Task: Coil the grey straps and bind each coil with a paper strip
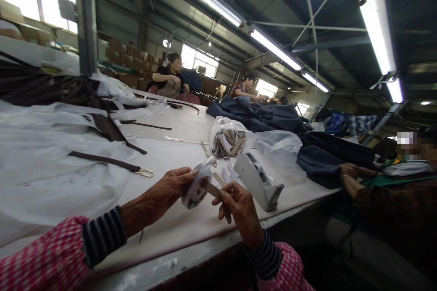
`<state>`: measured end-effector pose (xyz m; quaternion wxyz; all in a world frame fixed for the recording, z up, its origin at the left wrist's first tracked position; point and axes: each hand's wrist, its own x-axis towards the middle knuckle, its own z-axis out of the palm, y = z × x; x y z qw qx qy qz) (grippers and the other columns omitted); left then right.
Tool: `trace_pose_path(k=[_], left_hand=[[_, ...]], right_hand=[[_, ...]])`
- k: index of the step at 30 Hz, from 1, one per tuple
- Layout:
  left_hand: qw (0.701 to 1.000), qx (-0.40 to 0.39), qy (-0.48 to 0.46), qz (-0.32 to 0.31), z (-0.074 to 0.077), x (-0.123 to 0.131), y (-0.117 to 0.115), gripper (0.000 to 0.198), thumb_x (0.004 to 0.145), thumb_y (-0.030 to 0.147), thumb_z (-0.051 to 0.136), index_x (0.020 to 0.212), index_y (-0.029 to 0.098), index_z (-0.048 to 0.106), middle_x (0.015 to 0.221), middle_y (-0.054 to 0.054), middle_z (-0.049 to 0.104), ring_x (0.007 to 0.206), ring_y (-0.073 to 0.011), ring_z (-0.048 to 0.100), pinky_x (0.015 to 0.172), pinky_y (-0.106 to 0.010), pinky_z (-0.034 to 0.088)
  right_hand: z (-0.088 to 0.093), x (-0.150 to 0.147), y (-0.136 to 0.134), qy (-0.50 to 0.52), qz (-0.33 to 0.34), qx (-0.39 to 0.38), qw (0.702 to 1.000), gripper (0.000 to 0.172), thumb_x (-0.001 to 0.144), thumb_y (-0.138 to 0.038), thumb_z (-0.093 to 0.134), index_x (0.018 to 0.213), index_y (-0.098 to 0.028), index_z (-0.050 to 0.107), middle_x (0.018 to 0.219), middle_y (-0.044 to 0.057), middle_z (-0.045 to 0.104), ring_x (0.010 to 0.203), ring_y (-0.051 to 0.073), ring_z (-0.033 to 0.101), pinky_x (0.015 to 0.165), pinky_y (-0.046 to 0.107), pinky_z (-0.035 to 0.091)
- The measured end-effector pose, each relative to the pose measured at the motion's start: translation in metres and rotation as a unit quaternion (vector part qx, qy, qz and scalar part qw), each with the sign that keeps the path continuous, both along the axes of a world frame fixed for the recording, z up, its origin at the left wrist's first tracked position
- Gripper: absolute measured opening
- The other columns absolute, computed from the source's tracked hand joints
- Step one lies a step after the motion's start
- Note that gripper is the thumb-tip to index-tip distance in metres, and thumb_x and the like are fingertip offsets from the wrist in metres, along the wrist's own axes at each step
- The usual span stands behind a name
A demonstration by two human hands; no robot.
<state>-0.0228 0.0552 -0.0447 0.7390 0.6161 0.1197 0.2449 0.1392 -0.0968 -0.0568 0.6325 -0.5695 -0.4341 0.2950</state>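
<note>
My left hand (167,188) pinches a coiled bundle wrapped in whitish plastic (195,193) above the table. Its contents show only dimly through the wrap. Between the thumb and fingers of my right hand (239,207) is a beige strip (211,188), whose far end lies against the bundle. Just beyond my right hand stands a grey tape dispenser (257,179). Behind the bundle, a clear plastic bag (218,125) holds many beige strips (229,143), and a few pale strips lie loose on the table before it.
A dark brown strap with a metal clasp (105,160) lies to the left among plastic sheets (61,182). Dark blue fabric pieces (259,113) are heaped at the back right. A co-worker's hand (351,173) rests near them. The table's front edge (191,254) runs close below me.
</note>
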Motion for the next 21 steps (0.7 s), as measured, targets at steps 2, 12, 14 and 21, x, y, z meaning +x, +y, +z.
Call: trace_pose_path(k=[2,12,14,21], left_hand=[[1.0,0.013,0.006,0.01,0.002,-0.001,-0.001,0.047,0.087,0.059,0.069,0.094,0.012,0.072,0.082,-0.007,0.066,0.068,-0.0163,0.052,0.062,-0.028,0.036],[0.998,0.027,0.058,0.004,0.031,-0.013,0.01,0.042,0.076,0.052,0.078,0.078,0.011,0.069,0.069,-0.003,0.061,0.063,-0.0146,0.049,0.06,-0.028,0.032],[0.996,0.062,0.067,-0.007,0.042,-0.017,0.005,0.041,0.075,0.051,0.077,0.074,0.012,0.068,0.067,-0.002,0.059,0.063,-0.0145,0.047,0.061,-0.028,0.031],[0.927,0.351,0.114,0.064,0.042,-0.014,-0.008,0.035,0.081,0.048,0.066,0.067,0.017,0.062,0.075,0.0,0.055,0.071,-0.0165,0.05,0.065,-0.029,0.034]], right_hand=[[0.0,-0.008,0.004,-0.001,-0.007,0.014,1.0,0.041,0.087,-0.052,0.073,0.086,-0.016,0.053,0.075,0.009,0.075,0.04,0.008,0.058,0.033,0.013,0.033],[0.03,-0.02,-0.038,-0.234,0.146,0.015,0.961,0.054,0.08,-0.008,0.07,0.13,-0.028,0.062,0.123,0.007,0.07,0.11,0.02,0.065,0.068,0.021,0.051],[0.029,-0.025,-0.036,-0.332,0.106,0.047,0.936,0.052,0.08,-0.004,0.068,0.127,-0.027,0.063,0.113,0.005,0.071,0.099,0.017,0.066,0.067,0.022,0.049],[0.017,-0.038,-0.016,-0.563,-0.042,0.195,0.802,0.024,0.099,-0.008,0.05,0.102,-0.019,0.071,0.08,0.005,0.064,0.078,0.017,0.058,0.07,0.03,0.046]])
